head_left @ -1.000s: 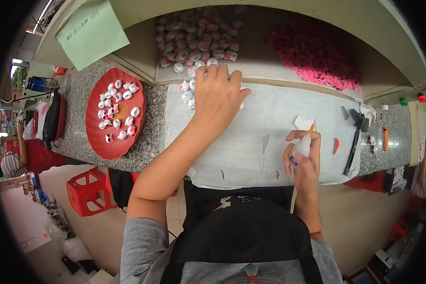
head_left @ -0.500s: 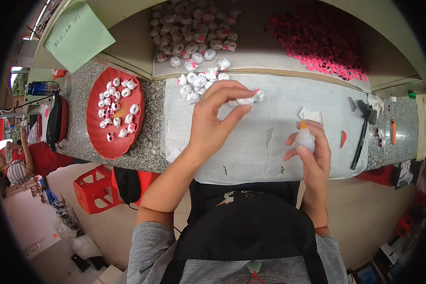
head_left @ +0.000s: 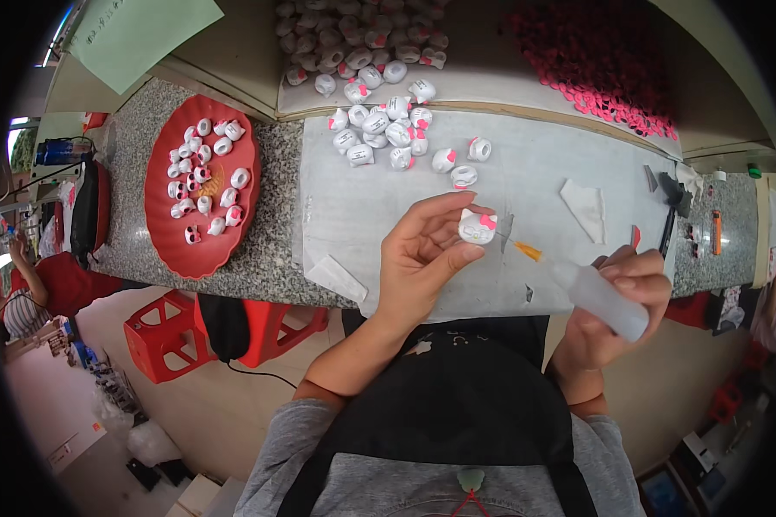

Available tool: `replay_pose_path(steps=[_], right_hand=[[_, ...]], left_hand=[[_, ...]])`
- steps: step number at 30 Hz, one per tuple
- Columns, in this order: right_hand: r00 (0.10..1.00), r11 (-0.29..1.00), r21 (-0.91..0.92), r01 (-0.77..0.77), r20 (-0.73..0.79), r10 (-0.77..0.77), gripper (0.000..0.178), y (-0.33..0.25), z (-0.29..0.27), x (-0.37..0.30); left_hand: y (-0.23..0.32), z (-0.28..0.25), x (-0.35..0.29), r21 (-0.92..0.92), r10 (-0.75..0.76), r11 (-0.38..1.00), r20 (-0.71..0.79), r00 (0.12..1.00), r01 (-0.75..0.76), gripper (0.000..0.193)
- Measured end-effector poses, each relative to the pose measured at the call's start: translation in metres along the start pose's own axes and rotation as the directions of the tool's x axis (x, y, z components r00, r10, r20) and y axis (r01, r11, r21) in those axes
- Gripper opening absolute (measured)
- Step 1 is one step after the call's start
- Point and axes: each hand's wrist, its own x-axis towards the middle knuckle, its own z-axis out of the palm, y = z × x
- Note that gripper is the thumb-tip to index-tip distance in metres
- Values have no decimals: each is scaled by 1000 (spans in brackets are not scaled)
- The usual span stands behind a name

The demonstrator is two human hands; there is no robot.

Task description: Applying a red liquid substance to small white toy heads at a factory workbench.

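Between the thumb and fingers of my left hand (head_left: pixel 418 254) is a small white cat-head figure (head_left: pixel 472 228) with a pink bow, its marked front turned up. My right hand (head_left: pixel 642 280) grips a whitish squeeze bottle (head_left: pixel 610 303), tilted to the left. The bottle's orange needle tip (head_left: pixel 527 251) points at the figure, with a small gap between them. Just beyond my left hand, a few loose cat heads (head_left: pixel 444 160) lie on the white sheet (head_left: pixel 543 155), next to a larger cluster (head_left: pixel 375 122).
To the left, a red scalloped plate (head_left: pixel 165 224) carries several cat heads. At the back, more white heads (head_left: pixel 345 39) and a heap of pink pieces (head_left: pixel 603 77) fill a shelf. Paper scraps (head_left: pixel 585 211) lie on the sheet. An orange tool (head_left: pixel 716 233) rests at the right.
My left hand has picked up a cat head from the sheet and drawn it nearer. My right hand has tipped the bottle from upright toward the left, its tip now facing the figure.
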Motion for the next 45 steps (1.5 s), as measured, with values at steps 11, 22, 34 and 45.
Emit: replay_pose_path(steps=[11, 22, 34, 45], right_hand=[[978, 974, -184, 134, 182, -100, 40, -7, 9, -8], [970, 972, -198, 130, 228, -83, 38, -9, 7, -7], [969, 975, -168, 148, 224, -108, 38, -4, 6, -8], [964, 971, -180, 158, 239, -112, 37, -4, 8, -8]], left_hand=[[1, -4, -2, -23, 3, 1000, -9, 1000, -4, 38], [1, -4, -3, -11, -11, 1000, -12, 1000, 10, 37], [0, -2, -3, -20, -67, 998, -8, 998, 67, 35], [-4, -5, -3, 90, 40, 995, 28, 999, -42, 35]])
